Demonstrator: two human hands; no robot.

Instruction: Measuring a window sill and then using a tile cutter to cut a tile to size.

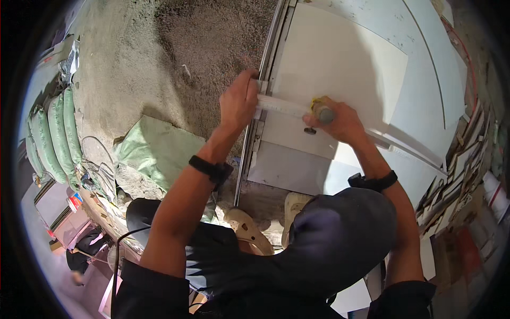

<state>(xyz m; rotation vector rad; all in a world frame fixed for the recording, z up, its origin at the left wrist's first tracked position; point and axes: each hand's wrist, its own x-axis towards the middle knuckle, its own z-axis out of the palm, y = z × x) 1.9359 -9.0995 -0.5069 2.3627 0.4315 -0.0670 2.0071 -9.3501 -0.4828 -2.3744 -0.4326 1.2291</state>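
Note:
A long white ruler bar with marks (284,106) lies across pale flat sheets (329,53), reaching from a metal rail (245,167) to the right. My left hand (238,103) is closed on the ruler's left end, at the rail; the fingers' undersides are hidden. Further right, my right hand (344,123) is wrapped round an upright handle with a round grey end (324,114) and a yellow part beside it. The handle stands over the ruler, with a small dark knob (309,131) next to it. Its lower end is hidden.
Green filled sacks (56,125) stand at the left, near a loose green cloth sack (156,149) on the rough floor (117,64). Stacked narrow offcuts (454,170) line the right side. Another person (79,260) shows at the lower left. My feet in beige clogs (247,229) are close to the rail.

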